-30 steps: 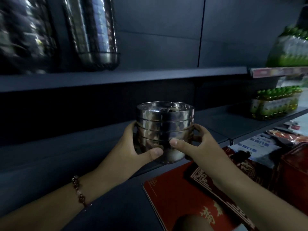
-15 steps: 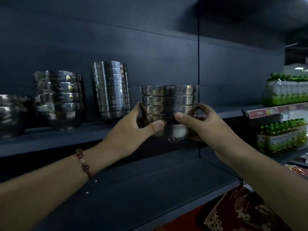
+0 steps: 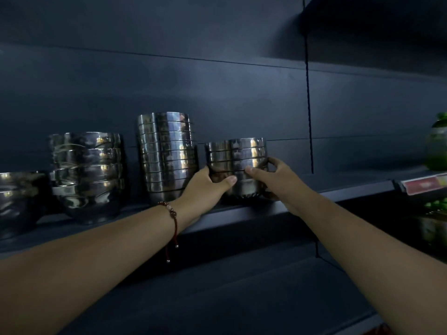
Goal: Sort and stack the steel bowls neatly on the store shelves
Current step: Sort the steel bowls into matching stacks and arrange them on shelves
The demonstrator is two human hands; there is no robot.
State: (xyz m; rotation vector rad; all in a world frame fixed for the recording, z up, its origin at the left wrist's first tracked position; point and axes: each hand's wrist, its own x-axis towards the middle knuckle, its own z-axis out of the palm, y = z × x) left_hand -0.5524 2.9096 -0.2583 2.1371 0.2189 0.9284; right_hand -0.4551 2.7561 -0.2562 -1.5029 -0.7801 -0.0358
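A short stack of several steel bowls stands on the dark upper shelf. My left hand grips its left side and my right hand grips its right side, thumbs across the front. Just to its left rises a taller stack of steel bowls. Further left stands a stack of wider bowls, and another bowl stack sits at the frame's left edge. My hands hide the lower part of the held stack.
A lower dark shelf runs below my forearms. Green bottles stand at the far right behind a red price tag. A vertical shelf upright divides the back panel right of the bowls.
Both hands have carried the short bowl stack up from the lower shelf level and set it onto the upper shelf, right of the tall stack. My view has tilted upward.
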